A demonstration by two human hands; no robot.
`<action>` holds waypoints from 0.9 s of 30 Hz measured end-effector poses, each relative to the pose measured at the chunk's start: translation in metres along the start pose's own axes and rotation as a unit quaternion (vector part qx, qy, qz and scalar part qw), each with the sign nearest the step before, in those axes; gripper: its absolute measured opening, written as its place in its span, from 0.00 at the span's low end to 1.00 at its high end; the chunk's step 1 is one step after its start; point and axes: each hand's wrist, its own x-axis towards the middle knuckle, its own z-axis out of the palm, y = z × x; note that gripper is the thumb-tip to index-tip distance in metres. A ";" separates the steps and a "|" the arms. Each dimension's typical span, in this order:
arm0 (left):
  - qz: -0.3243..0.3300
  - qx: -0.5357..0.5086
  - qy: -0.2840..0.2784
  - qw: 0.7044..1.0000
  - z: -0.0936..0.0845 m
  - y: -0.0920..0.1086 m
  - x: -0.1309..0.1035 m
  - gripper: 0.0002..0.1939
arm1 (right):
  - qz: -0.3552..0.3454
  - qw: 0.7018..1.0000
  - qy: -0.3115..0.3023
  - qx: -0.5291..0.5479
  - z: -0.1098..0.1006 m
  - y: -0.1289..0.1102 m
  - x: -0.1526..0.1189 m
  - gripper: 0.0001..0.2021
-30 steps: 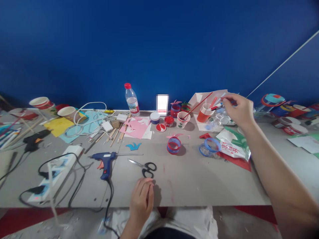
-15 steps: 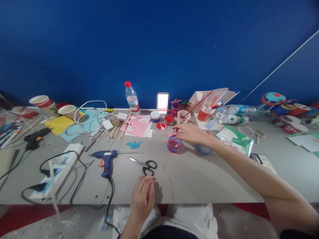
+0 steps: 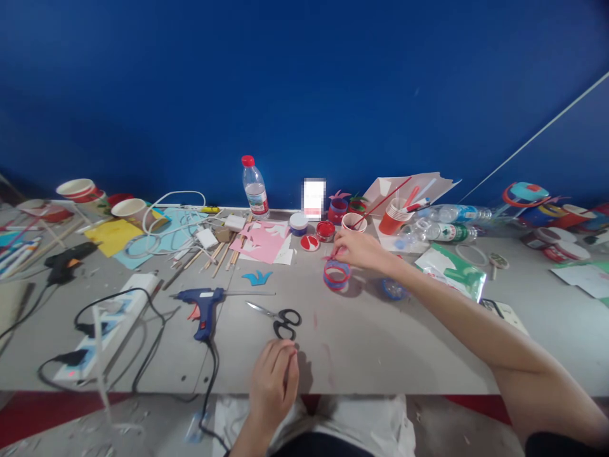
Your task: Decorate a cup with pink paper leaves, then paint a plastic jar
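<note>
My right hand (image 3: 359, 249) reaches over a small ring-shaped piece (image 3: 337, 277) banded in blue and red. Its thumb and fingers are pinched on a pink paper cutout (image 3: 328, 258) at the ring's upper rim, mostly covered by the fingertips. Near the table's front edge rests my left hand (image 3: 275, 374), fingers curled and pressed together; whether anything is inside is hidden. Just above it lie scissors (image 3: 285, 320) with black handles. A blue paper crown shape (image 3: 257, 278) lies farther left, beyond a blue glue gun (image 3: 203, 311).
A power strip (image 3: 111, 324) with trailing cables lies left. Along the back stand a water bottle (image 3: 255, 190), a red paint jar (image 3: 325, 230), a paper cup (image 3: 354, 222) holding a red stick, and orange cups (image 3: 394, 219). A clear blue-rimmed piece (image 3: 392, 289) sits under my right forearm.
My right hand's fingers have drawn in closer over the ring's upper rim, covering more of the pink cutout. My left hand stays in place. The view has shifted slightly.
</note>
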 end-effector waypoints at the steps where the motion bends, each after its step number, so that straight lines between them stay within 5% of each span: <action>1: 0.000 0.002 -0.003 1.000 0.000 0.000 -0.001 0.09 | -0.004 1.000 0.018 -0.002 -0.003 0.000 0.005 0.08; 8: -0.006 0.006 -0.003 1.000 0.000 0.001 0.001 0.09 | -0.131 0.978 0.158 0.045 -0.029 -0.011 0.095 0.10; 15: -0.017 0.018 0.017 1.000 -0.003 0.007 0.007 0.09 | -0.044 0.974 0.217 0.047 -0.040 -0.039 0.188 0.11; 27: -0.044 0.038 -0.013 0.998 0.003 0.003 -0.004 0.08 | -0.029 0.966 0.250 -0.059 -0.008 -0.042 0.208 0.14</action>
